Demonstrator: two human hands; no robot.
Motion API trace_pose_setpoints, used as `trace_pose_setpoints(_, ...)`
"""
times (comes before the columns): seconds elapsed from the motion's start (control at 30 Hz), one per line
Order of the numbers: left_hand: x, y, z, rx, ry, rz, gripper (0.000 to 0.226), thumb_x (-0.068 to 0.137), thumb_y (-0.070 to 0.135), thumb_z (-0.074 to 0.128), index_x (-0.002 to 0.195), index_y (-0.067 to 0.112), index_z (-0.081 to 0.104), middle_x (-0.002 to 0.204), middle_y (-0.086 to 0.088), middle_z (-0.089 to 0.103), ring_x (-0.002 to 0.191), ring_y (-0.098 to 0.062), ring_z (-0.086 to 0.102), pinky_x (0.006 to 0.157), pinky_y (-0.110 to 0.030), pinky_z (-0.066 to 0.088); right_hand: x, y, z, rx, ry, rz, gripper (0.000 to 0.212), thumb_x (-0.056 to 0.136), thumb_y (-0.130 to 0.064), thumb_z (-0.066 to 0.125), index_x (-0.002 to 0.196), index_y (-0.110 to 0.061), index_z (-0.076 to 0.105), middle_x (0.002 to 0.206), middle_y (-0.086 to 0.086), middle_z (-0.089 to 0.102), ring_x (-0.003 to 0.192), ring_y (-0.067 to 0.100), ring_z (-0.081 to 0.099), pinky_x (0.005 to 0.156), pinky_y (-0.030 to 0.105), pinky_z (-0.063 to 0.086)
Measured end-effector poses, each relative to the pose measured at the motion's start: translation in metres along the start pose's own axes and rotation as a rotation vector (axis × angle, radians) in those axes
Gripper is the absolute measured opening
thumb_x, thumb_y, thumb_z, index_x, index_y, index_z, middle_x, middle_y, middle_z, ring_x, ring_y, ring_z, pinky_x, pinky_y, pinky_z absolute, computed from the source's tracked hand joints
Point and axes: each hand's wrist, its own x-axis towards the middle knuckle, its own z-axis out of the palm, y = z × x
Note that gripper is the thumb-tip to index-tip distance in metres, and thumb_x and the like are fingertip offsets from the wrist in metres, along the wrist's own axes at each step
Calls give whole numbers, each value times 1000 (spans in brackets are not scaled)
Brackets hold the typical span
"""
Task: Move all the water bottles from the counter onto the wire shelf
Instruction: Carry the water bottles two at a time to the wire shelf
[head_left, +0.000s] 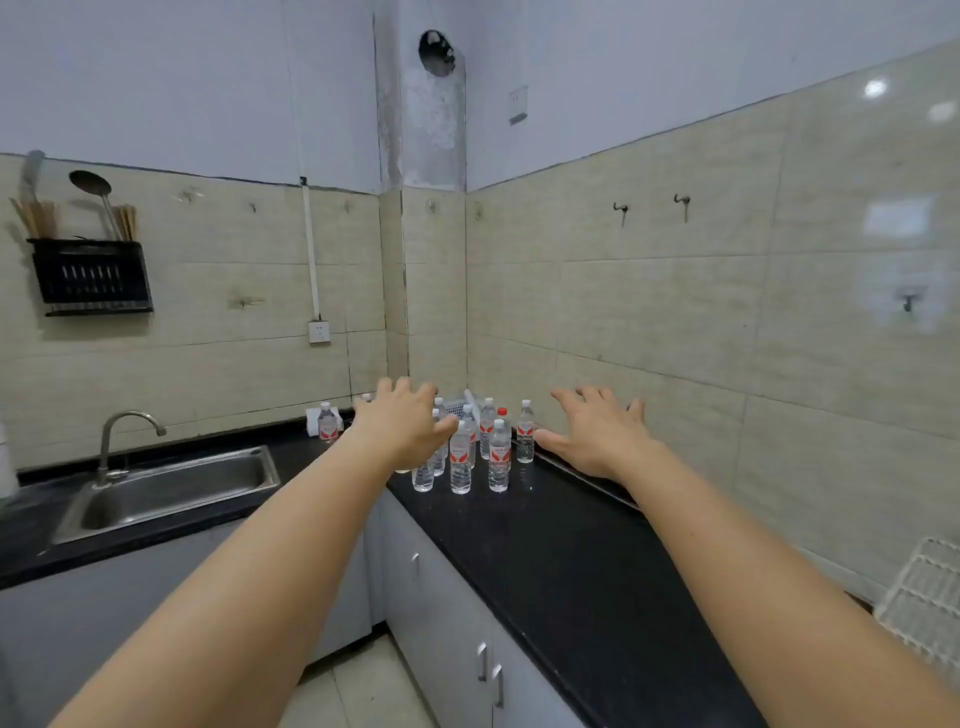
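Several clear water bottles (498, 457) with red-and-white labels stand upright in a cluster on the black counter (561, 561), in the far corner. One more bottle (327, 422) stands apart to the left, near the wall. My left hand (400, 421) hovers with spread fingers over the cluster's left side and hides some bottles. My right hand (597, 436) is spread open just right of the cluster, holding nothing. A white wire shelf (924, 597) shows at the right edge.
A steel sink (171, 488) with a tap (130, 431) sits at the left. A white basket (460, 408) lies behind the bottles. Grey cabinets (447, 613) run below the counter. A black utensil rack (91, 278) and a socket (319, 332) hang on the tiled wall.
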Motion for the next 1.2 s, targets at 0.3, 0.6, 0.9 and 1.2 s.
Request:
trace_pose_setpoints(0.3,127,3,68,-41,-51,-4,57,94,51,32,139,17,35,141,-15,39,132,-33,29,103,-51,37,133,28,52,-19,-22,14,66,94,-59,41,149,-24,29,151,7,37,139,26,30,110,56,23)
trace_pose_setpoints(0.6,246,-52,151,-85,-87,-11,57,93,48,37,141,18,34,143,-15,38,131,-34,33,100,-48,38,263,1,139,-33,-97,28,64,94,-53,45,147,-22,32,151,8,35,138,27,31,109,56,25)
trace_pose_setpoints(0.9,384,-154,234,-151,-135,62,54,94,47,38,139,17,37,137,-15,43,126,-34,38,97,-48,41,401,-57,231,39,-136,124,62,94,-51,46,145,-19,33,150,9,36,140,29,28,109,57,25)
trace_pose_setpoints(1.2,454,-200,356,-260,-343,67,52,94,42,41,138,16,38,139,-13,43,128,-32,39,101,-47,40,472,-65,330,43,-292,228,64,93,-48,50,148,-22,28,152,8,34,140,29,29,112,56,26)
